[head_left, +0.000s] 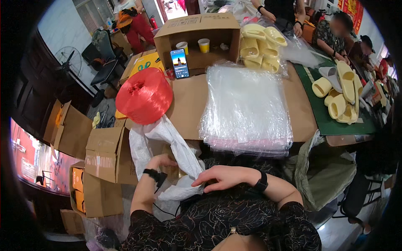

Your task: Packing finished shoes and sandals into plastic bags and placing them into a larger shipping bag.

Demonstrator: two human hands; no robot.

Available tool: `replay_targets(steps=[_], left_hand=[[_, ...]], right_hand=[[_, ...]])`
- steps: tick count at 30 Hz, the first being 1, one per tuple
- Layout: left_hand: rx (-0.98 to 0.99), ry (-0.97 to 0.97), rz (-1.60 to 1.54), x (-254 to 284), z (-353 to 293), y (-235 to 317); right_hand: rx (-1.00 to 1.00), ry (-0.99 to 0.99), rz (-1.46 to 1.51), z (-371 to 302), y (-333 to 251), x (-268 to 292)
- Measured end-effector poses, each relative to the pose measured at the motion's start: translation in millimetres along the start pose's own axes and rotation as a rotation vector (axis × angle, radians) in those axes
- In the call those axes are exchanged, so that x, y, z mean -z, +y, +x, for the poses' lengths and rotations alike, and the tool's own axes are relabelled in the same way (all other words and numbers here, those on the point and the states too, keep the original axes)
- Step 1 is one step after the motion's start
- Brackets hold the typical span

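Observation:
A white woven sack (180,144) hangs with its mouth open at the table's front edge, left of my body. My left hand (162,161) is inside the sack's mouth with its fingers stretched out, partly hidden by the plastic; something yellowish inside the sack is too unclear to name. At the sack's right rim lies my right hand (222,177), its fingers apart and touching the white plastic. A big roll of red plastic twine (144,95) sits on the table just above the sack. To its right is a stack of clear plastic bags (247,108).
A cardboard box (197,25) on its side holds paper cups (204,45), with a phone (180,63) propped in front. Bagged yellow slippers (261,48) and loose ones (345,92) lie right. Cartons (102,152) stand left; a green sack (324,175) hangs right. Other people work beyond.

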State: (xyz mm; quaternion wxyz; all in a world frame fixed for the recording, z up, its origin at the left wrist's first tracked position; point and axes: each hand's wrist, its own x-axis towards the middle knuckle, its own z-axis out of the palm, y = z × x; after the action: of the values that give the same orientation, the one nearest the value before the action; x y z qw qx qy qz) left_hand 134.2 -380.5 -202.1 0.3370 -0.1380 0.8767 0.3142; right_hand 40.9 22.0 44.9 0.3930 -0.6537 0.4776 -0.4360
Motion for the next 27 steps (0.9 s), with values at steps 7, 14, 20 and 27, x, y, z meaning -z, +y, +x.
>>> replay_targets(steps=[7,14,20,27], left_hand=[[-0.102,0.443,0.028,102,-219,248],[-0.885,0.745,0.28,85,-182,359],[-0.949,0.666,0.315,38,-101,389],[-0.836,0.672,0.379,4,-48,367]], right_hand=[[-0.12,0.177,0.045,-35,-43,26],[-0.081,0.615,-0.135,-78,-59,55],[-0.15,1.448,-0.156,-168,-33,109],[-0.819,2.192,-0.918,-372,9,189]])
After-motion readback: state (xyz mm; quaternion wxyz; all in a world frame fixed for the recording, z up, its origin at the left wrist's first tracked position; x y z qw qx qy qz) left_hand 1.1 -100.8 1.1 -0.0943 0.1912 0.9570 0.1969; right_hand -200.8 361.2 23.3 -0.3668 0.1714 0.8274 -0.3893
